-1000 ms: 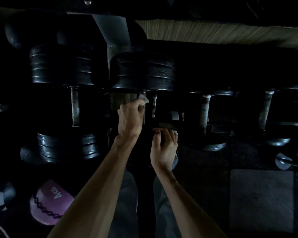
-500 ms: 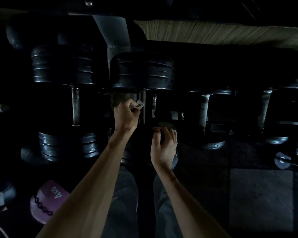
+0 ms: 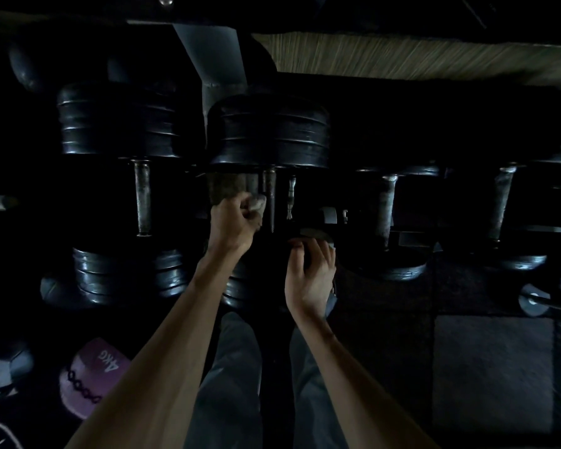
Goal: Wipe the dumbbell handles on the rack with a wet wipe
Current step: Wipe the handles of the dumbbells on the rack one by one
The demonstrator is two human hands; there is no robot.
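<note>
The slim grey metal dumbbell handle (image 3: 270,202) stands upright, centre of the dark rack. The left hand (image 3: 235,223) clenches a crumpled pale wet wipe (image 3: 257,202) against its left side. Advise wrapping fully and stroking lengthwise. The right hand (image 3: 310,273), fingers loosely curled, rests on something dark nearby.

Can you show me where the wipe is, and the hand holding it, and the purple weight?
wipe (image 3: 258,202), head view, on the pale crumpled bit poking out of the fist.
left hand (image 3: 234,223), head view, on the back of the hand gripping the wipe.
purple weight (image 3: 94,374), head view, on its flat end face.
</note>
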